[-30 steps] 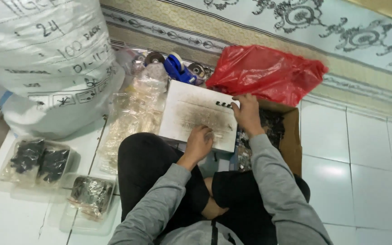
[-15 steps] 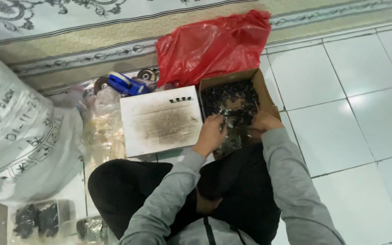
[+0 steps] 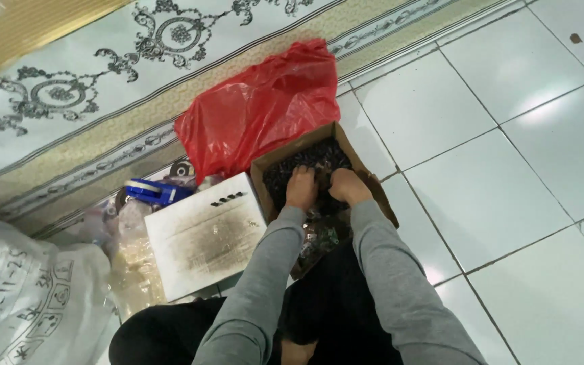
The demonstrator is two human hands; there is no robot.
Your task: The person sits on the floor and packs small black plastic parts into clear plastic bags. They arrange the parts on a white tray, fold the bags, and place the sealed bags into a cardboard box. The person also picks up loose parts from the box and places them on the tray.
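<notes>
An open cardboard box (image 3: 375,184) stands on the floor in front of my knees, filled with small dark parts (image 3: 312,159). My left hand (image 3: 301,188) and my right hand (image 3: 348,186) are side by side inside the box. Their fingers curl down into the pile, so the fingertips are hidden. A clear plastic bag (image 3: 317,238) with some of the same parts lies between my forearms, just under the box's near edge. Both sleeves are grey.
A crumpled red plastic bag (image 3: 258,108) lies behind the box. A dirty white board (image 3: 204,233) sits to its left, with a blue tape dispenser (image 3: 153,191) and clear bags beyond. A big white sack (image 3: 21,304) is at lower left. A patterned carpet (image 3: 69,88) borders the white tiles (image 3: 495,169).
My hands have left the white board, crossed right to the cardboard box and sunk into the dark parts. The view has swung right, so the sack and small trays have mostly slid out.
</notes>
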